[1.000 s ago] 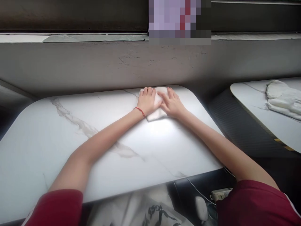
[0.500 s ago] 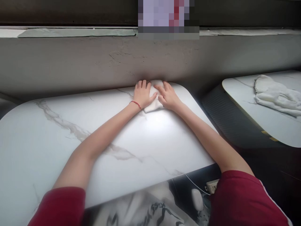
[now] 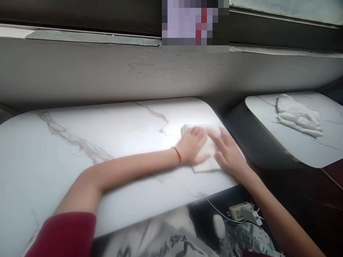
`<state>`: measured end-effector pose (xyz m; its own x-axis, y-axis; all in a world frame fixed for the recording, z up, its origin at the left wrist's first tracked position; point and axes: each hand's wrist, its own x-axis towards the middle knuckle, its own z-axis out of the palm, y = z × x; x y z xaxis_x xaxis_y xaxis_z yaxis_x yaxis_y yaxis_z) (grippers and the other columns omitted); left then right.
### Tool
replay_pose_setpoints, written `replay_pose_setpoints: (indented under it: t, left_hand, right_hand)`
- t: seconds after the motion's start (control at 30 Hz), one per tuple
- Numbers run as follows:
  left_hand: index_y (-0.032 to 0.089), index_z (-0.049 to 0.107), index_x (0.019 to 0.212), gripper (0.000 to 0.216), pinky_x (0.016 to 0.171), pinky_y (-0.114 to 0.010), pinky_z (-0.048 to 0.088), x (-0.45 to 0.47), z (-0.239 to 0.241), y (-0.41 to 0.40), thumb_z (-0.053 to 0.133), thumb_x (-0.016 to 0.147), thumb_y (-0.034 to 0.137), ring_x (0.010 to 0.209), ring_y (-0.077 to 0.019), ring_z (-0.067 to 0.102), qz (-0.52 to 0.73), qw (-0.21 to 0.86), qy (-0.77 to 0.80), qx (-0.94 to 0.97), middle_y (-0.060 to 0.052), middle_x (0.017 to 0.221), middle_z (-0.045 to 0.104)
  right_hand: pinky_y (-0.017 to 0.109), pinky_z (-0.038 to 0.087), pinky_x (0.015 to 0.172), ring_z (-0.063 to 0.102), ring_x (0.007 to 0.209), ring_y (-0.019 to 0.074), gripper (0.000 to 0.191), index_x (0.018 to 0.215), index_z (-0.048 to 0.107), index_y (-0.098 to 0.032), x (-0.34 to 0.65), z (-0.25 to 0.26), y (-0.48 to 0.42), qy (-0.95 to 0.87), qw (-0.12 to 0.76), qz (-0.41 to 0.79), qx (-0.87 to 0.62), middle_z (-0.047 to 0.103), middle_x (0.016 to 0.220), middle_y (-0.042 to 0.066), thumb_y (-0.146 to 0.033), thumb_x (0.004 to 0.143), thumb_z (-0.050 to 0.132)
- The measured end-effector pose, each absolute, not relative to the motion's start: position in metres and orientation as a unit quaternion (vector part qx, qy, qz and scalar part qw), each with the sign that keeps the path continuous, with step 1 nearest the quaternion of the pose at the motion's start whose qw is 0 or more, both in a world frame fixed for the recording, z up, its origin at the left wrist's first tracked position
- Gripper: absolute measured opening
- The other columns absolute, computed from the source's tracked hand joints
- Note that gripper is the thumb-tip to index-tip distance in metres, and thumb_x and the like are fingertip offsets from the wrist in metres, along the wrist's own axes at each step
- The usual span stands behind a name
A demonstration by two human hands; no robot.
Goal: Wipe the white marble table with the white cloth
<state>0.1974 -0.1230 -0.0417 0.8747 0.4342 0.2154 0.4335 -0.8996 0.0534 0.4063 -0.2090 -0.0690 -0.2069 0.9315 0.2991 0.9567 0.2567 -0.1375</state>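
A folded white cloth lies on the white marble-patterned tabletop, near its right side. My left hand, with a red string bracelet at the wrist, presses down on the cloth's left part. It is open, its fingers stretched forward and its thumb spread out, though motion blurs them. At the cloth's right side, my right hand rests on it, also open with fingers apart. Both palms are turned down, and part of the cloth is hidden beneath the hands.
To the right stands a second marbled table with a crumpled white cloth on it. A grey wall runs along the back edge. Below the near edge are a power strip, a white charger and a clear bottle.
Both hands have slid the white cloth from the far edge of the tabletop toward me and to the right. The view has shifted slightly, showing more of the second table.
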Motion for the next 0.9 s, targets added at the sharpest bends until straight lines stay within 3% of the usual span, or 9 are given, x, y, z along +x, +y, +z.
replay_pose_setpoints:
  t: [0.17, 0.27, 0.57, 0.73, 0.9]
  left_hand:
    - [-0.006, 0.045, 0.147, 0.083, 0.113, -0.049, 0.031, 0.197, -0.042, -0.169, 0.039, 0.100, 0.062, 0.129, -0.0401, 0.050, 0.085, -0.052, 0.120, 0.988, -0.028, 0.143, 0.056]
    - [-0.007, 0.040, 0.151, 0.087, 0.115, -0.051, 0.029, 0.199, -0.045, -0.176, 0.038, 0.100, 0.063, 0.134, -0.0428, 0.049, 0.076, -0.060, 0.127, 0.987, -0.031, 0.148, 0.052]
    - [-0.004, 0.037, 0.154, 0.080, 0.117, -0.061, 0.028, 0.200, -0.057, -0.121, 0.046, 0.100, 0.055, 0.146, -0.0459, 0.040, 0.115, 0.012, 0.217, 0.969, -0.035, 0.157, 0.041]
    - [-0.002, 0.038, 0.155, 0.078, 0.118, -0.058, 0.028, 0.189, -0.056, -0.068, 0.051, 0.099, 0.050, 0.149, -0.0452, 0.038, 0.109, 0.021, 0.272, 0.956, -0.034, 0.160, 0.038]
    - [0.004, 0.038, 0.158, 0.076, 0.122, -0.054, 0.023, 0.168, -0.055, -0.015, 0.049, 0.098, 0.050, 0.153, -0.0405, 0.033, 0.108, 0.026, 0.317, 0.942, -0.028, 0.164, 0.035]
  right_hand:
    - [0.065, 0.040, 0.118, 0.023, 0.159, 0.0384, 0.077, 0.164, 0.016, -0.047, 0.421, -0.065, -0.263, -0.764, 0.161, -0.008, -0.625, 0.004, 0.175, -0.005, -0.018, 0.095, 0.036]
    - [0.063, 0.039, 0.119, 0.023, 0.159, 0.0387, 0.080, 0.163, 0.014, -0.050, 0.423, -0.065, -0.266, -0.758, 0.159, -0.003, -0.633, 0.003, 0.175, -0.008, -0.017, 0.095, 0.038]
    - [0.064, 0.031, 0.124, 0.023, 0.158, 0.0352, 0.062, 0.156, 0.043, -0.025, 0.441, -0.073, -0.175, -0.783, 0.171, 0.010, -0.598, 0.019, 0.172, 0.010, -0.029, 0.095, 0.037]
    - [0.061, 0.029, 0.124, 0.025, 0.156, 0.0353, 0.060, 0.153, 0.047, -0.017, 0.430, -0.076, -0.098, -0.797, 0.172, 0.017, -0.578, 0.029, 0.166, 0.017, -0.038, 0.098, 0.034]
    - [0.059, 0.035, 0.119, 0.030, 0.153, 0.0367, 0.059, 0.150, 0.049, -0.016, 0.400, -0.081, -0.032, -0.782, 0.187, -0.012, -0.594, 0.037, 0.160, 0.020, -0.040, 0.100, 0.030]
